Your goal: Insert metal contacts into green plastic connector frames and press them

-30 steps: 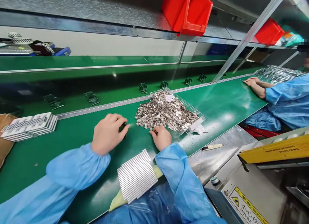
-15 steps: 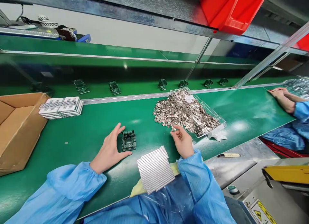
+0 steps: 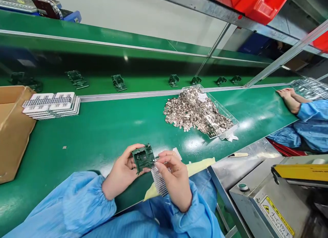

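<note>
Left hand point(image 3: 120, 173) holds board point(image 3: 144, 158); right hand point(image 3: 177, 179), fingers narrow, at its edge (contents: cannot tell), likely fitting; next calls for steady alignment.

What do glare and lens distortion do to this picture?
In the head view, white glare patches wash out spots on the green tabletop; the overhead shelf edge slants steeply; the loose metal pieces blend into a glittering mass; the far-right edge looks soft.

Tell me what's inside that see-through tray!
The clear tray holds a heap of small silvery pieces, with a white scrap on top. The heap covers the tray's bottom, so anything underneath can't be seen.
</note>
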{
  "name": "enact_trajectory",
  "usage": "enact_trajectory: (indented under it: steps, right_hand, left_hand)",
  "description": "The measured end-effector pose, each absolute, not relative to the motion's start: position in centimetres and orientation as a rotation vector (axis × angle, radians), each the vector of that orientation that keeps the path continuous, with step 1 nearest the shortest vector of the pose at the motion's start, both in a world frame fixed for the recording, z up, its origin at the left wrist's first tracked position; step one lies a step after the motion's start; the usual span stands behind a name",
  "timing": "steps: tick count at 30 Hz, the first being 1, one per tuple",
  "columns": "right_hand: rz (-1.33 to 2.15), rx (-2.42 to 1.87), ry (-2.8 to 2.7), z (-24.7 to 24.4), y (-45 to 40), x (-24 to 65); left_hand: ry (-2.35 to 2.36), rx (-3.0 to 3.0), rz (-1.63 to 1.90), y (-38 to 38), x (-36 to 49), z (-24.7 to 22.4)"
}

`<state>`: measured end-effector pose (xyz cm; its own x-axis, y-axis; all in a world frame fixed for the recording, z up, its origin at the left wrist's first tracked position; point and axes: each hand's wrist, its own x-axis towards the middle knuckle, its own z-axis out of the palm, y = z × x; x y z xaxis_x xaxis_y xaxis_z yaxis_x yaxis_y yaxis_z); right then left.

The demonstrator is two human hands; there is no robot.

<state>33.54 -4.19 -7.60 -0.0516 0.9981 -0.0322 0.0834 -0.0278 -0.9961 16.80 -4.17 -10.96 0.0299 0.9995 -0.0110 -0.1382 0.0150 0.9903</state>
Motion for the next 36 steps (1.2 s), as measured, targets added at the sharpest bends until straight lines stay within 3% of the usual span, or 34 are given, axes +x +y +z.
enact_trajectory:
  steps: [15, 28, 36]
  right_hand:
    - [1.043, -1.335, -1.362, -8.8, -4.8, 30.7]
    - [1.418, -1.248, -1.051, -8.8, -5.4, 30.3]
    - [1.441, -1.190, -0.932, -8.0, -5.6, 29.6]
  left_hand:
    - [1.023, 1.268, 1.144, -5.7, 16.4, -10.9]
    - [1.256, 1.351, 1.193, -6.5, 16.6, -10.3]
    - [1.274, 1.223, 1.228, -7.0, 17.0, -9.9]
